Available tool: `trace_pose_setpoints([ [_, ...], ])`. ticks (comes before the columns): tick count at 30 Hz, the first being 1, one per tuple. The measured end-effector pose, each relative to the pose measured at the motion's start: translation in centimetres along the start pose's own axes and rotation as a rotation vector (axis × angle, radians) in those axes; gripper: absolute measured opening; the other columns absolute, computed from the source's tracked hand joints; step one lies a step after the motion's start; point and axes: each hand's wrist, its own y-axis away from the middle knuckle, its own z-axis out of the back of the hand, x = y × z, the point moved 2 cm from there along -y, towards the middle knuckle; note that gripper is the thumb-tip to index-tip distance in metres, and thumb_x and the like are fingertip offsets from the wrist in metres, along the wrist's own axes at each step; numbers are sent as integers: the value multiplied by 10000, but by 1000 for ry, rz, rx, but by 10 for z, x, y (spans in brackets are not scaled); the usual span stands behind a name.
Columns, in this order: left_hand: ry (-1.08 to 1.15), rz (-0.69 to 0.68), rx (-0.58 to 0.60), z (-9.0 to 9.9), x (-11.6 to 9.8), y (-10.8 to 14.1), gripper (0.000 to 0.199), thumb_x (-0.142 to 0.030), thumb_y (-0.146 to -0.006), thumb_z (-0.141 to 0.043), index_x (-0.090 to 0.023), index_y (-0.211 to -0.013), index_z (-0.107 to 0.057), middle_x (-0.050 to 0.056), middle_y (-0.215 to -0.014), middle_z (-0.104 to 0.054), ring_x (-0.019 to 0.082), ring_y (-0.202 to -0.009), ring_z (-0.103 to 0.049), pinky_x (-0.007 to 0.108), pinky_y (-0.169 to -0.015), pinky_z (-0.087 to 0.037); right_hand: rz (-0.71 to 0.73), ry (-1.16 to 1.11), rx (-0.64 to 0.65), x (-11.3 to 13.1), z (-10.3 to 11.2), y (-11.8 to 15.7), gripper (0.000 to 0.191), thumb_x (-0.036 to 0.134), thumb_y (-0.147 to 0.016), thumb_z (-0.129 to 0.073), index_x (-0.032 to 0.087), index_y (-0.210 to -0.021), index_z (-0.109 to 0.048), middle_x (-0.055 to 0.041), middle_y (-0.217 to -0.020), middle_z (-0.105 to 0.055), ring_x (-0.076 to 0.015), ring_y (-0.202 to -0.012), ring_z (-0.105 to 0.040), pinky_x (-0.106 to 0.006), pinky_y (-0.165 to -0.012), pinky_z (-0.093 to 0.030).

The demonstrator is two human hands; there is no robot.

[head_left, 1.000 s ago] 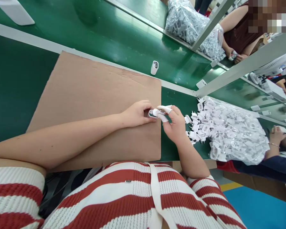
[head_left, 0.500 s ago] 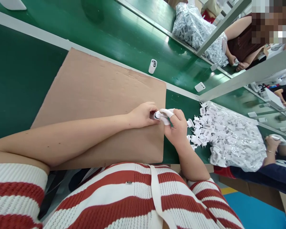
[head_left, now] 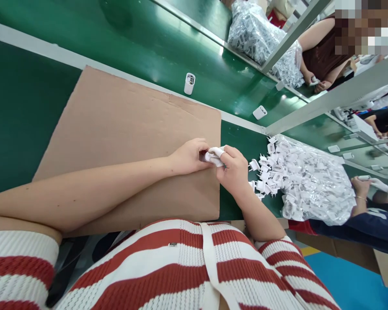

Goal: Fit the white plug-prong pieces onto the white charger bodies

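Observation:
Over the right part of a brown cardboard sheet (head_left: 132, 116), my two hands meet. My left hand (head_left: 190, 157) has its thumb and fingers closed round a small white housing (head_left: 207, 157), mostly hidden by the fingers. My right hand (head_left: 233, 165), with white covers on its fingertips, presses against the housing's right end; whether it grips a separate part is hidden. To the right, loose white plug pieces (head_left: 268, 172) lie beside a clear plastic bag (head_left: 313, 181) full of such pieces.
Two white housings, one upright (head_left: 189, 83) and one farther right (head_left: 260, 113), are on the green surface (head_left: 142, 51) beyond a pale rail. A metal post (head_left: 336, 94) slants at the right. Another full bag (head_left: 258, 34) and other people's hands are farther off.
My right fingers have closed in against the housing, whose open end no longer shows. The two housings beyond the rail appear farther left. The view has shifted slightly.

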Motion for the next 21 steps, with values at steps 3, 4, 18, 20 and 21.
trace_pose_setpoints([
  [3,-11,25,-10,-2,3,1,324,-479,-823,-769,-187,-763,-642,31,-801,-580,207,-784,-585,331,-702,-452,-39,20,2,0,-4,0,279,80,-872,-558,251,-992,-743,-31,-853,-654,-214,-859,-632,-386,-1071,-516],
  [4,-15,29,-12,-3,3,1,327,-485,-818,-770,-188,-764,-646,35,-812,-587,209,-785,-589,334,-704,-457,-54,-3,8,-1,-5,0,292,92,-885,-561,254,-1040,-748,-26,-869,-670,-211,-884,-650,-409,-1144,-480],
  [18,-385,400,-811,166,48,-53,298,-313,-756,-796,-191,-990,-657,58,-1035,-711,264,-953,-660,368,-879,-512,-637,333,590,-92,55,29,633,18,-834,-615,214,-1435,-631,-150,-1398,-656,-350,-1222,-650,-450,-952,-529],
  [20,-482,505,-863,197,71,-63,281,-285,-736,-799,-198,-914,-599,61,-1006,-691,274,-967,-643,379,-908,-500,-677,286,625,-95,49,26,601,-25,-820,-585,213,-1363,-686,-141,-1349,-674,-320,-1139,-692,-399,-861,-541],
  [21,-503,554,-855,207,80,-67,290,-278,-726,-803,-201,-890,-577,60,-991,-679,278,-975,-635,384,-916,-491,-687,274,624,-95,46,24,579,-30,-822,-575,217,-1329,-709,-137,-1337,-671,-309,-1106,-703,-385,-830,-542],
])
